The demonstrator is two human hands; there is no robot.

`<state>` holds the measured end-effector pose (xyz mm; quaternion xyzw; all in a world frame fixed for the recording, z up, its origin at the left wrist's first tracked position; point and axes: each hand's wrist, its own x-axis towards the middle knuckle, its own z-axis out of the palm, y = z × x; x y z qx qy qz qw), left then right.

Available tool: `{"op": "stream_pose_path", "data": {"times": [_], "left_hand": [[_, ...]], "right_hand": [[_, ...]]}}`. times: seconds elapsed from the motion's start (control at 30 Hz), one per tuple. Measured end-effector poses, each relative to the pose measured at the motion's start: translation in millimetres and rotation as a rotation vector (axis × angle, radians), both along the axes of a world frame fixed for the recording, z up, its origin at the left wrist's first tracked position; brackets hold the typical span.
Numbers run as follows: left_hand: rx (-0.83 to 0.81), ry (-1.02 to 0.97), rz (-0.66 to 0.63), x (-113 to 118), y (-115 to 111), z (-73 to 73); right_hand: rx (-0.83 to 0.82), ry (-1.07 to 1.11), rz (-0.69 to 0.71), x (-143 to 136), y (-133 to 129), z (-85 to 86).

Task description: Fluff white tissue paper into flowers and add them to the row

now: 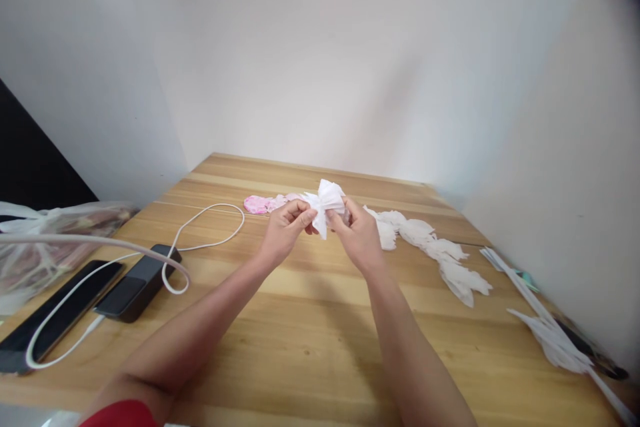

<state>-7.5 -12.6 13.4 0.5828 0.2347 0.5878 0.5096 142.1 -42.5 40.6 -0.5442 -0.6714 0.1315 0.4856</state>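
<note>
Between my two hands, above the table, is a white piece of gathered tissue paper (330, 195), pleated and pinched in at its middle. My left hand (290, 221) is closed, with thumb and fingertips pinching the paper's left side. On the other side, my right hand (356, 223) grips the bunched folds between thumb and fingers. Behind my left hand lie pink paper pieces (257, 205) in a row. To the right of my right hand, several crumpled white paper pieces (420, 233) form a line on the wood.
At left on the wooden table (280, 347) are a black box-shaped device (133, 290), a dark phone-like slab (65, 313) and a looping white cable (200, 210). A plastic bag (55, 240) sits at the left edge. White strips (520, 287) and bunched white paper (557, 343) lie along the right.
</note>
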Motion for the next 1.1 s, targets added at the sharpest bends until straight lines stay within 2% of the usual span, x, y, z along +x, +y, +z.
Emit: {"op": "stream_pose_path", "data": {"times": [0.17, 0.3, 0.47, 0.77, 0.97, 1.1], "left_hand": [[-0.01, 0.016, 0.006, 0, -2, 2.0], [0.016, 0.021, -0.011, 0, -3, 2.1], [-0.05, 0.008, -0.028, 0, 1, -0.5], [-0.083, 0.094, 0.028, -4, 7, 1.9], [-0.068, 0.118, 0.02, -3, 8, -0.4], [-0.063, 0.105, 0.015, 0, 6, 0.4]], "right_hand": [[-0.011, -0.03, 0.037, 1, -3, 0.4], [-0.009, -0.018, -0.014, 3, -2, 0.7], [0.031, -0.025, -0.082, 7, 0, 1.5], [0.017, -0.046, -0.137, 14, 7, -1.5], [0.013, -0.051, -0.104, 12, 5, -0.2], [-0.002, -0.083, 0.02, 10, 1, 3.2]]}}
